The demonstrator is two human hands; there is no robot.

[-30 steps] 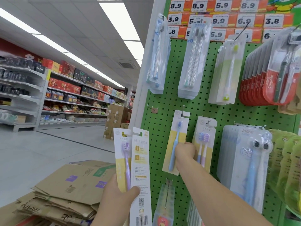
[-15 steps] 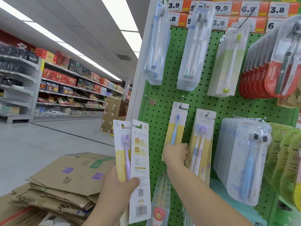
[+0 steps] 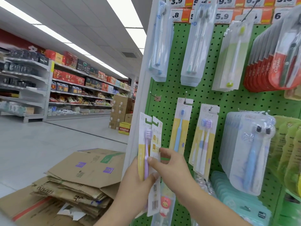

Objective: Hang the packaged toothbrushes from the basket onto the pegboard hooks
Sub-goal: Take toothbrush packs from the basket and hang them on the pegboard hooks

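Right fingers: thumb and forefinger of the right hand (image 3: 171, 162) pinch the rear toothbrush card (image 3: 156, 144) at its mid-height, at about 9 o'clock of the palm.
Left fingers: the left hand (image 3: 138, 178) grips both cards low down, thumb curled across the front card (image 3: 144, 144) with the purple brush.
Location: both cards are held in the air just left of the green pegboard (image 3: 203, 98), not yet on any hook.
Orientation: long axis upright, hang slots at 12 o'clock, barcode end at 6 o'clock.
Target, judged: the bare hook (image 3: 155, 95) at 12 o'clock of the cards.
Method, judged: peel one card free, keep it upright, bring the slot level with the hook tip, slide on.
Risk, judged: both cards lifting together.
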